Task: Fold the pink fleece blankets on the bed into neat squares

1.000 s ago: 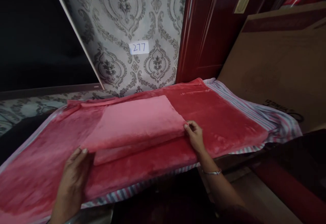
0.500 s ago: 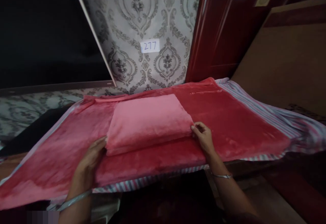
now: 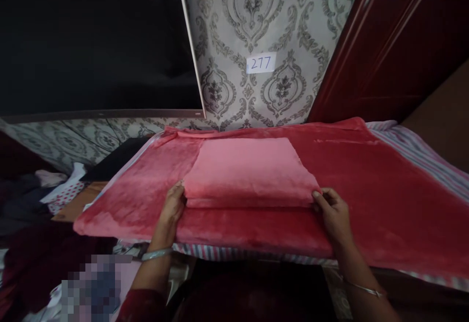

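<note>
The folded pink cloth (image 3: 249,165) lay flat on the red blanket (image 3: 384,185), left of the blanket's middle, its long near edge facing the person. That edge showed thick layers, one above another. The right hand (image 3: 333,214) had its grip narrowed to a pinch, thumb and finger holding the cloth's near right corner. The left hand (image 3: 173,204) stood at the near left corner, fingertips against the cloth; whether that grip pinched the layers or only pressed their side, I could not tell.

The step in hand appeared to be squaring the near edge of the folded layers, with a hand at each end. In my judgement, the next move called for both corners to be kept level and the upper layer aligned with those beneath, without dragging the red blanket along. The plush looked soft, so an uneven pull could well have skewed the stack or opened its edge.

Under the blanket, a striped cloth (image 3: 234,252) showed along the near side. On the far side, a dark screen (image 3: 98,43) stood to the left, and a paper label (image 3: 261,62) marked 277 was on the patterned wall (image 3: 227,29).
</note>
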A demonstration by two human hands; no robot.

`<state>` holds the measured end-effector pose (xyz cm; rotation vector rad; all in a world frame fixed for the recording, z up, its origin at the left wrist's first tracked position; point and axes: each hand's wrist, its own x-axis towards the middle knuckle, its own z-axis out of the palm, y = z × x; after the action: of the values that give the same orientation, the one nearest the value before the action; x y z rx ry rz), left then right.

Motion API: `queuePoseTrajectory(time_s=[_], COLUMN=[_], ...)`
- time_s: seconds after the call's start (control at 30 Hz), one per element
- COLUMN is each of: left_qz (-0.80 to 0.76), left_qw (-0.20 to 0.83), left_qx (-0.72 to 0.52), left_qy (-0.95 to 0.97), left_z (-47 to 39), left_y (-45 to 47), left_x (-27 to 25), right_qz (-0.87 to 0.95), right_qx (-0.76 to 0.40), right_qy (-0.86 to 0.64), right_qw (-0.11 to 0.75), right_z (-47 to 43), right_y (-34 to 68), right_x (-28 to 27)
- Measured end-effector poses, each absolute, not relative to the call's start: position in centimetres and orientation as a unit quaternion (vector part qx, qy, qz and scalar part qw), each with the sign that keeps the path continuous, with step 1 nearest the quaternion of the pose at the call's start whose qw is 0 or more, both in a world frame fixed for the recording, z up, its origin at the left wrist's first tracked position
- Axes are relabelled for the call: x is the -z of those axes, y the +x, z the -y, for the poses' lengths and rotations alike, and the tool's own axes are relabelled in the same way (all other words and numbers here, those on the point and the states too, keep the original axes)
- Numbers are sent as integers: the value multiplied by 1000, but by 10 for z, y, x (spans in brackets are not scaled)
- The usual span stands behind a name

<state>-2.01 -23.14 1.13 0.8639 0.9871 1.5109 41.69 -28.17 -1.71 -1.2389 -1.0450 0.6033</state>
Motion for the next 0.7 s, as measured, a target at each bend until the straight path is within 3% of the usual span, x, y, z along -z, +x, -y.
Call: queuePoseTrajectory(time_s=[0.4, 0.7], left_qz=[-437, -443], left_qw=[548, 519], left_qx=[-614, -632], left_qy=[363, 366], left_z=[241, 243], left_y=[-16, -14], left_x=[-10, -15], right_qz=[444, 450], right_qx=[-338, -325], right_qy=[-519, -526], right_qw=[647, 644], right_z=[278, 272], right_y=[416, 417], right_x=[19, 24])
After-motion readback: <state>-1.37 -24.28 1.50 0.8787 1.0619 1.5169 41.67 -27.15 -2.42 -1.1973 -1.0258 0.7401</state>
